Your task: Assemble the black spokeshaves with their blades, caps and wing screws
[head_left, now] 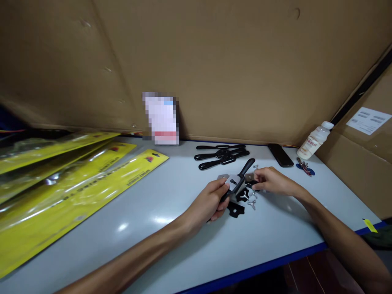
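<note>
At the left, yellow packs [76,204] in clear plastic are being supported by the pale table [171,179]. Farther along, a pixelated upright thing [163,120] is being backed by the cardboard wall [232,73]. By the left hand [214,197], closed with the thumb pressed on top, a black-handled tool [234,183] with a silvery plate is being gripped, tilted, above the table. Beyond it, several black handled bodies [228,158] are lying grouped. Beneath and beside the tool, notched black plates [235,210] and wing screws [251,205] are being left loose. The right hand [268,180] is being held with fingertips bunched near these parts; whether anything is being pinched cannot be told. Rightward, a phone [280,155], a small bundle [304,166] and a tilted bottle [315,141] are resting.
</note>
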Demonstrator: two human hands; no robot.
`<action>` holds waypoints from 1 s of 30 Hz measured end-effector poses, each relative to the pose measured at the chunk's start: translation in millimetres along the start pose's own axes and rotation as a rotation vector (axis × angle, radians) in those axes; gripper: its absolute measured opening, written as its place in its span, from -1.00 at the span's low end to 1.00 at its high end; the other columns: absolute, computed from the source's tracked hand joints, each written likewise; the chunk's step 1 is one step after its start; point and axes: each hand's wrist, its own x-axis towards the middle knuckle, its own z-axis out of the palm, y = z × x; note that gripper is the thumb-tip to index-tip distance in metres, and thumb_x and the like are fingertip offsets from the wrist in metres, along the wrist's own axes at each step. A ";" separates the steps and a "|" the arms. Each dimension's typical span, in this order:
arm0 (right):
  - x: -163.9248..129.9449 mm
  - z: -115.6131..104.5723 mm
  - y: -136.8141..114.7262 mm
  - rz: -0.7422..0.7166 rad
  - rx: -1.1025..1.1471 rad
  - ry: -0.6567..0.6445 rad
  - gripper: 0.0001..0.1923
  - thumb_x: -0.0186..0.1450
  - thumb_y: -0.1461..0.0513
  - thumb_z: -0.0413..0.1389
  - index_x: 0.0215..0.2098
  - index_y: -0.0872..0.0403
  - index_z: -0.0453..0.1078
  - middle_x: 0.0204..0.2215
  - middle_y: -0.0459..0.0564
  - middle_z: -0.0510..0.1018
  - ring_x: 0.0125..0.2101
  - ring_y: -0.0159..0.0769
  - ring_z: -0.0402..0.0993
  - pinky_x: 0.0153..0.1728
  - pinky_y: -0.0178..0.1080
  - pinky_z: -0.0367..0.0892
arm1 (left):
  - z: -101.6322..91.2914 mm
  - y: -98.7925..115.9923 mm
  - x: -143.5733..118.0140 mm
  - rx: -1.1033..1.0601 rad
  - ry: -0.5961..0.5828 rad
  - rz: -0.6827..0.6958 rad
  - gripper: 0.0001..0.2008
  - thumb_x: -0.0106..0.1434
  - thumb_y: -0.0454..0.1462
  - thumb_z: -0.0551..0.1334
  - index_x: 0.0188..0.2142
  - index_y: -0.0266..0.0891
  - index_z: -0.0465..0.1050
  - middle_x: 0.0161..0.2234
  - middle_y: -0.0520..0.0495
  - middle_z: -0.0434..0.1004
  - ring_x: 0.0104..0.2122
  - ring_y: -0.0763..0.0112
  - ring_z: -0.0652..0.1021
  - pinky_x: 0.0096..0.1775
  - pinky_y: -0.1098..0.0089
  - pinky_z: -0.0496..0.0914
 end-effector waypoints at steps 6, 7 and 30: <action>-16.8 -31.6 -15.9 -0.063 0.332 -0.155 -0.74 0.23 0.12 0.22 -0.45 0.07 0.27 -0.62 -0.19 0.40 -0.61 -0.46 0.25 -0.56 -0.37 0.15 | 0.3 -2.1 2.7 0.029 -0.036 0.022 -0.83 0.40 -0.18 -0.02 -0.33 -0.14 0.15 -0.72 0.26 0.07 -0.78 0.60 0.04 -0.70 0.50 -0.13; -19.8 -33.3 -22.3 -0.072 0.372 -0.114 -0.72 0.23 0.09 0.23 -0.44 0.08 0.30 -0.62 -0.19 0.40 -0.61 -0.46 0.24 -0.57 -0.37 0.14 | 0.6 -3.1 3.1 0.038 -0.041 0.023 -0.81 0.40 -0.17 -0.02 -0.36 -0.13 0.13 -0.72 0.26 0.07 -0.78 0.60 0.04 -0.70 0.51 -0.13; -21.5 -0.1 -50.2 -0.360 0.035 0.195 -0.89 0.35 0.31 0.11 -0.31 0.08 0.47 -0.38 -0.05 0.52 -0.32 -0.31 0.38 -0.23 -0.23 0.26 | 4.2 -11.3 5.2 0.225 -0.183 0.016 -0.76 0.38 -0.13 0.01 -0.40 -0.14 0.15 -0.72 0.25 0.11 -0.77 0.59 0.11 -0.67 0.51 0.04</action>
